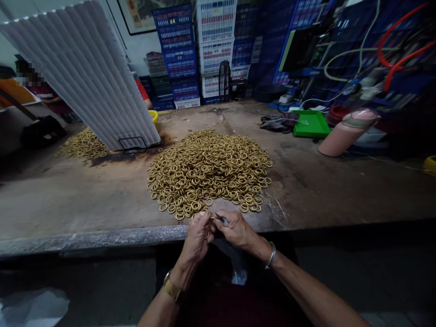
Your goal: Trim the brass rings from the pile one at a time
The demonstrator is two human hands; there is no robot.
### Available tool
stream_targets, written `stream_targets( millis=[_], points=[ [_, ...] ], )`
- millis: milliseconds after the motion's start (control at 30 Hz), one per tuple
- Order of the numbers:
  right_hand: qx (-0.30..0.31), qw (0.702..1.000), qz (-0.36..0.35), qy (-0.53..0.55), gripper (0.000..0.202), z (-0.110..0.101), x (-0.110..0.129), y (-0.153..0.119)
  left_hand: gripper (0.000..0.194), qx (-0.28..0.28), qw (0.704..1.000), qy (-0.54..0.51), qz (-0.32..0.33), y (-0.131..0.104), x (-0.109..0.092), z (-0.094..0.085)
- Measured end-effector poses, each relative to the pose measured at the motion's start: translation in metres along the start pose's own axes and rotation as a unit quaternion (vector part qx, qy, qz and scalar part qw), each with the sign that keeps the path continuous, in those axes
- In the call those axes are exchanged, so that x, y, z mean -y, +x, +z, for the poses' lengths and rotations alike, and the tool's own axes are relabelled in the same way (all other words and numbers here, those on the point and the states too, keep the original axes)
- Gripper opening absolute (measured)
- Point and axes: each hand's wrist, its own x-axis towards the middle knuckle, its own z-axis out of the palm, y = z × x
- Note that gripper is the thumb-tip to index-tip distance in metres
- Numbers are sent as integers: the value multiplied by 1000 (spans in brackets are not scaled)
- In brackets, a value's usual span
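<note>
Head view: at the near edge of the brown desk [316,190], left hand [198,234] pinches a gold-coloured metal ring [213,217], right hand [238,230] a small dark tool [220,218]; blue crate [175,41] labels [172,21] are unreadable.

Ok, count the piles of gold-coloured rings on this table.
2. The large pile lies just beyond the left hand and right hand; the smaller pile lies left, partly hidden by the white panel. Another could be hidden there.
</note>
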Motion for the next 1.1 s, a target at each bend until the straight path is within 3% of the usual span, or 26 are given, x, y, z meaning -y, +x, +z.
stream_targets(
  millis=[200,433,567,867,1100],
  points=[
    [-8,974,157,160,24,3,1,4,34,-44,999,-17,-4,2,5,1],
    [-26,977,132,163,23,-4,1,5,42,-22,999,12,27,0,4,2],
    [-11,979,127,161,24,-5,0,5,34,7,1000,13,14,-2,4,0],
    [-31,955,195,222,28,4,-6,8,26,8,988,128,90,-6,10,-2],
    [-59,968,196,143,20,3,-2,14,32,59,995,78,30,-7,12,-2]
  ],
)
